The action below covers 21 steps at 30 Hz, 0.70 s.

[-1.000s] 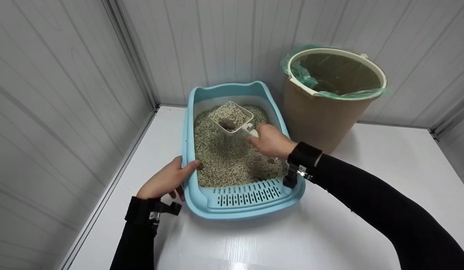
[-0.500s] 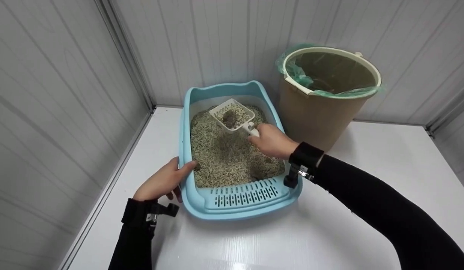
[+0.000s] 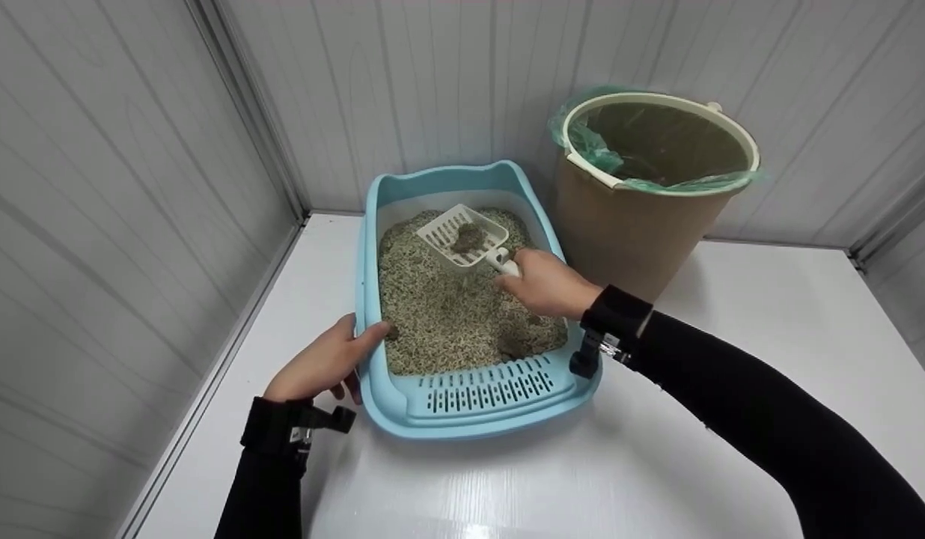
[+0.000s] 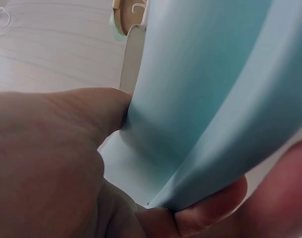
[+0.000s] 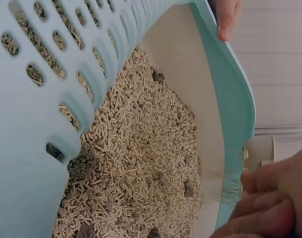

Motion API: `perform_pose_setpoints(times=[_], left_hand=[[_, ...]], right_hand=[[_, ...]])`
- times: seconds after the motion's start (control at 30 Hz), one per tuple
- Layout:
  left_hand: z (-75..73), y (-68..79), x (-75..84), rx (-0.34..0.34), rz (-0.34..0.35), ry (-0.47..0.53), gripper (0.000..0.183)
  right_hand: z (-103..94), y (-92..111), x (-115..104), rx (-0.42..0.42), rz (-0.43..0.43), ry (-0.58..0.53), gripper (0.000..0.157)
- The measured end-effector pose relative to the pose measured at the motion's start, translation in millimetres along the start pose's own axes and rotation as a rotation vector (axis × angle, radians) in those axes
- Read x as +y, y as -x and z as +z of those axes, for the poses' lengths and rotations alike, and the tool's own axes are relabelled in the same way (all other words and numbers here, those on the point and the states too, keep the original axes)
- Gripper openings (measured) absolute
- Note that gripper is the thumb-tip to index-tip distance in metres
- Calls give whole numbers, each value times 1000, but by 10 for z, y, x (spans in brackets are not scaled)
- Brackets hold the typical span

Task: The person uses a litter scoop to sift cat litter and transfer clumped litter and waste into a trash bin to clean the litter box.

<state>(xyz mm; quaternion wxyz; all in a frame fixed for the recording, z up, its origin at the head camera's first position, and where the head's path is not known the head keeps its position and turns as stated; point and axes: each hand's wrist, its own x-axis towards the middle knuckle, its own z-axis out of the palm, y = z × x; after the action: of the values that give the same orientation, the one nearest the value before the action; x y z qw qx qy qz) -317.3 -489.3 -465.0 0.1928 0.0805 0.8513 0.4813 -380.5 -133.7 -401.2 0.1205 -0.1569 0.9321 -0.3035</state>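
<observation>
A light-blue litter box [image 3: 477, 432] with a slotted front ledge holds pellet litter [image 3: 440, 337]. My left hand [image 3: 324, 363] grips its left rim, thumb over the top edge and fingers curled below the lip, as the left wrist view shows. My right hand [image 3: 548, 283] holds a white slotted litter scoop [image 3: 441, 230] by its handle, over the back half of the box. In the scoop lies a brown clump [image 3: 468, 238], with most slots showing. Fine pellets fall beneath it. Dark clumps [image 5: 83, 161] sit in the litter near the ledge in the right wrist view.
A tan bin [image 3: 620, 232] with a green plastic liner [image 3: 599, 150] over its rim stands right behind the box. White panel walls [image 3: 432, 82] close in the back and left side. All stands on a glossy white surface [image 3: 492, 486].
Loose pellets have dropped through the scoop's slots, leaving mainly the brown clump. The scoop has shifted only slightly over the box. My left hand keeps its grip on the rim.
</observation>
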Motion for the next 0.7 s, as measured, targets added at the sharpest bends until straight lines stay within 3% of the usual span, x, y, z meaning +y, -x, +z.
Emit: perform_pose_setpoints(times=[0.2, 0.7], left_hand=[[5, 0, 9, 1, 1, -1, 60], [7, -26, -8, -8, 8, -2, 70]], right_hand=[[-30, 27, -2, 9, 4, 17, 31], [-57, 62, 56, 12, -7, 121, 37]])
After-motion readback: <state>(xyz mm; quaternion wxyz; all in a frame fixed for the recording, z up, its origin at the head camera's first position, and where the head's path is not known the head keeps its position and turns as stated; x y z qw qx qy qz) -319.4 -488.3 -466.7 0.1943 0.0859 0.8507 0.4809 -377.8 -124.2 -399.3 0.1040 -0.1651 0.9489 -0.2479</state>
